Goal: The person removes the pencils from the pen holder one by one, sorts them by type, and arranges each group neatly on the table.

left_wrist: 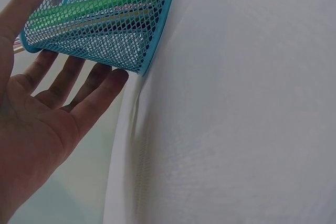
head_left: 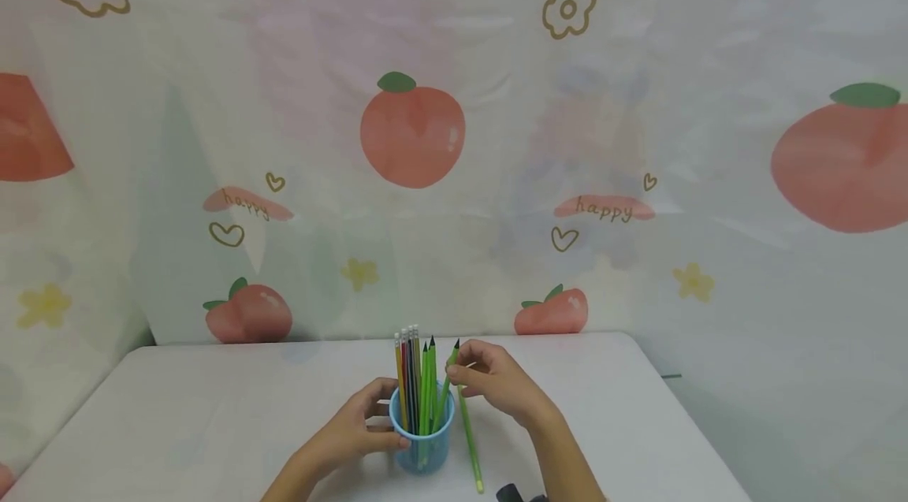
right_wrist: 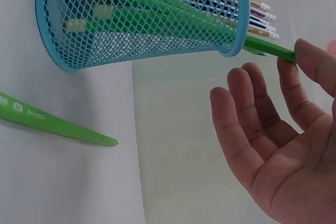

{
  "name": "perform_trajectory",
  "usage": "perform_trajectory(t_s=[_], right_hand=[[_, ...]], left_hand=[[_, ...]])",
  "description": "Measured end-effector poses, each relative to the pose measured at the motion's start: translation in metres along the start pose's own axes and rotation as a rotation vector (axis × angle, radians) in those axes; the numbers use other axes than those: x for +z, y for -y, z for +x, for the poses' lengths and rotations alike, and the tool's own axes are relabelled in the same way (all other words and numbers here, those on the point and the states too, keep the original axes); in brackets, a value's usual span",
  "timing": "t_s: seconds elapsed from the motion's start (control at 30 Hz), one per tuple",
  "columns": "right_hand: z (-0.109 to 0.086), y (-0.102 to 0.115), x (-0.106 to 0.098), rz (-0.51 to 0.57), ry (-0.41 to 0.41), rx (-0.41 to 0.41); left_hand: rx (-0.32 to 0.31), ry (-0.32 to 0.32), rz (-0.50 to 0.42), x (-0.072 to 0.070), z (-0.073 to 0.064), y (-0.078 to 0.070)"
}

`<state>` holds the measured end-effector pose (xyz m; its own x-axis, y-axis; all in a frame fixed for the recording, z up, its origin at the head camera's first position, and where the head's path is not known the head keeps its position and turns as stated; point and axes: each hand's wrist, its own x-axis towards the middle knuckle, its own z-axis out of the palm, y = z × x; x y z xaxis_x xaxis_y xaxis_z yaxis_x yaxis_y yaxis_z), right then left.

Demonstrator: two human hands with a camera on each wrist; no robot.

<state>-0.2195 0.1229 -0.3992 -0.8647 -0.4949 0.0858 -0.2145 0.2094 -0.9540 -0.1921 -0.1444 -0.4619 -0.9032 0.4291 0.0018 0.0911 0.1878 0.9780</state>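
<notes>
A light blue mesh pencil cup stands upright on the white table, holding several green pencils with dark tips up and several other pencils with their eraser ends up. My left hand grips the cup from the left; the left wrist view has the thumb on one side of the mesh and the fingers on the other. Between thumb and index finger, my right hand pinches a green pencil near its upper end. That pencil's lower part is inside the cup. The right hand's other fingers are spread apart.
Another green pencil lies on the table just right of the cup. A black object shows partly at the bottom edge, beside the right forearm. Behind the table hangs a curtain printed with peaches and flowers.
</notes>
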Motion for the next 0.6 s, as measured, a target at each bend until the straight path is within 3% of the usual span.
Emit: perform_trajectory(t_s=[0.6], right_hand=[[-0.0013, 0.0016, -0.0064, 0.093, -0.034, -0.059]], left_hand=[[-0.021, -0.009, 0.012, 0.0009, 0.0004, 0.0004]])
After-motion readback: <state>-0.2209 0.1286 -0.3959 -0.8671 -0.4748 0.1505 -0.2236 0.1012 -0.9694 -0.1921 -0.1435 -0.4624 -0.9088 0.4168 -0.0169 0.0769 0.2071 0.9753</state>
